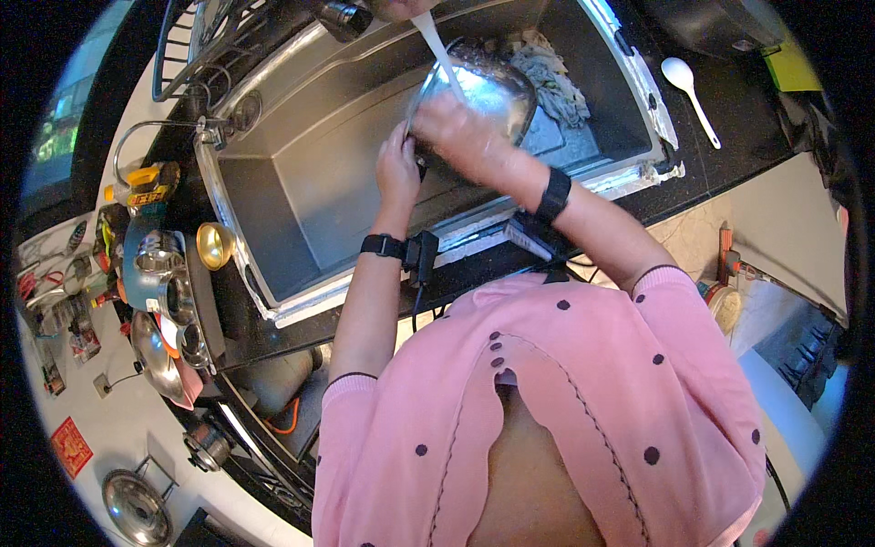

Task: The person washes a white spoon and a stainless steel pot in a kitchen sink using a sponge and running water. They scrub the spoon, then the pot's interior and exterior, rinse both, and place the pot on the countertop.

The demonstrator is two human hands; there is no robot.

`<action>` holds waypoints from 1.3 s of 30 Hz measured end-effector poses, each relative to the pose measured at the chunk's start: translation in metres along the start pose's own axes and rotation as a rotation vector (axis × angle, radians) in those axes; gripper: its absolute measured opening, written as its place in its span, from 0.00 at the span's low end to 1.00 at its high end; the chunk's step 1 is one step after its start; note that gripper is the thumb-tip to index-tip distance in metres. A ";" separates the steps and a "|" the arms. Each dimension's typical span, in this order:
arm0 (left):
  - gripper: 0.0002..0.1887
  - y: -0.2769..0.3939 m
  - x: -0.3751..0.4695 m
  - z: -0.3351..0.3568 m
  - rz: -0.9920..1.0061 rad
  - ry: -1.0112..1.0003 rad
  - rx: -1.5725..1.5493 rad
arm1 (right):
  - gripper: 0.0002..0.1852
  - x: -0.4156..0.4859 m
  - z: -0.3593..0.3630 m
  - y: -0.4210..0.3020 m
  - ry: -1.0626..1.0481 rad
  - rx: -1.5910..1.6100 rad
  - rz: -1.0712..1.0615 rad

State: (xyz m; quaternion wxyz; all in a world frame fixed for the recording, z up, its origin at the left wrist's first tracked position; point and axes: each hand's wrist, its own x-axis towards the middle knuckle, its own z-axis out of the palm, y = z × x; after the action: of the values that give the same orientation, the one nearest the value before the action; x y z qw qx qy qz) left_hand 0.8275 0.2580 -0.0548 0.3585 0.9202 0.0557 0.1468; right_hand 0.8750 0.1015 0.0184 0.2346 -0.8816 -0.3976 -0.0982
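Over the right part of a steel sink [287,316], my left hand [398,167] grips the rim of a shiny metal pan or bowl [502,92], which is tilted. My right hand [458,133], blurred, lies across the near side of the metal vessel; its fingers are not clear enough to tell their pose. A stream of water [437,48] falls onto the vessel from above. Wrinkled wet cloths [552,78] lie in the sink behind it, close to a flat pale tray or board [547,133]. Each wrist wears a black band.
A white spoon [690,96] lies on the dark counter [735,147] right of the sink. To the left are a gold bowl [214,246], a yellow bottle [143,184] and several steel cups [160,253]. A black dish rack [174,61] stands at the upper left.
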 end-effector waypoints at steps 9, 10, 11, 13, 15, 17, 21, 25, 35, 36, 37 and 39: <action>0.30 -0.030 -0.014 -0.004 -0.212 -0.095 -0.153 | 0.04 0.022 0.035 -0.019 0.173 -0.044 -0.341; 0.32 -0.031 -0.013 -0.003 -0.279 -0.067 -0.288 | 0.03 0.024 0.034 -0.017 -0.048 -0.213 -0.444; 0.34 -0.029 -0.011 -0.003 -0.386 -0.067 -0.444 | 0.03 0.027 0.032 -0.014 0.009 -0.221 -0.368; 0.37 -0.026 -0.011 -0.006 -0.377 -0.079 -0.336 | 0.04 0.029 0.019 0.004 0.063 -0.152 -0.352; 0.38 -0.021 -0.014 -0.012 -0.415 -0.106 -0.301 | 0.05 0.041 -0.003 0.041 0.091 -0.147 -0.193; 0.38 -0.018 -0.010 -0.013 -0.373 -0.097 -0.334 | 0.06 0.042 -0.009 0.047 0.163 -0.155 0.025; 0.36 -0.027 -0.007 -0.006 -0.364 -0.026 -0.323 | 0.11 0.022 0.019 -0.008 0.089 -0.590 -0.156; 0.29 -0.048 -0.010 -0.014 -0.341 -0.083 -0.255 | 0.12 0.008 0.026 -0.012 0.031 -0.160 -0.278; 0.25 0.014 0.006 0.002 -0.036 0.016 -0.006 | 0.25 -0.004 0.005 -0.003 0.090 -0.044 -0.081; 0.23 0.014 0.014 0.001 -0.149 -0.033 -0.198 | 0.22 -0.009 0.005 -0.003 0.160 -0.013 -0.078; 0.23 0.012 0.014 -0.002 -0.179 -0.048 -0.214 | 0.19 -0.010 0.006 -0.002 0.261 -0.024 -0.198; 0.22 0.005 0.014 -0.006 -0.231 -0.078 -0.243 | 0.21 -0.009 0.000 0.018 0.204 0.034 0.057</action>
State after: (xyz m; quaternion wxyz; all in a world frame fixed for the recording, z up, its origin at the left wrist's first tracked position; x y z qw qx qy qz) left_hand 0.8391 0.2611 -0.0438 0.4835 0.8626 0.1292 0.0743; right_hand 0.8827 0.0853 0.0090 0.2916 -0.8740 -0.3478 -0.1738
